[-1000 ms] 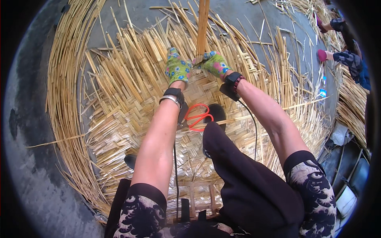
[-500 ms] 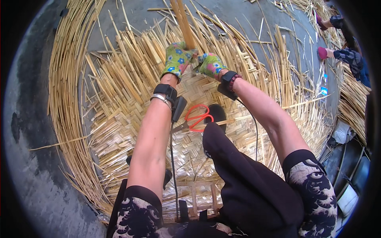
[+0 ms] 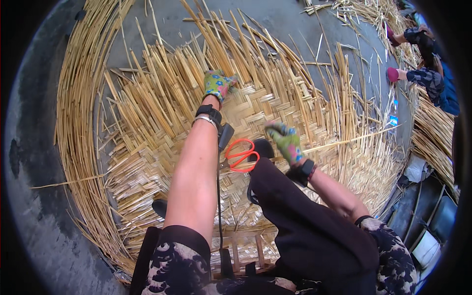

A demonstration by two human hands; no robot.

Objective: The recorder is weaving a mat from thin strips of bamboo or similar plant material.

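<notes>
My left hand (image 3: 218, 83), in a green flowered glove, lies over the far part of a half-woven mat (image 3: 236, 118) of split reeds. Its fingers point right, partly smeared, and look stretched out across the loose reed strips (image 3: 221, 59) that fan away from the weave. My right hand (image 3: 285, 140), in a matching glove, is nearer to me and to the right, above the woven surface. Motion blurs its fingers, so their grip does not show. Orange-handled scissors (image 3: 241, 155) lie on the mat beside my shoe (image 3: 264, 149).
A long bundle of reeds (image 3: 81, 93) curves along the left side. One thin strip (image 3: 344, 141) lies across the mat at the right. Farther right are another reed pile (image 3: 432, 132), a plastic bottle (image 3: 394, 118) and another person's feet (image 3: 393, 74). Grey floor (image 3: 44, 226) borders the left.
The upright strips that both hands gripped now lean away on the far side. My right hand has come off them and moved nearer and right; my left has stayed at the far part.
</notes>
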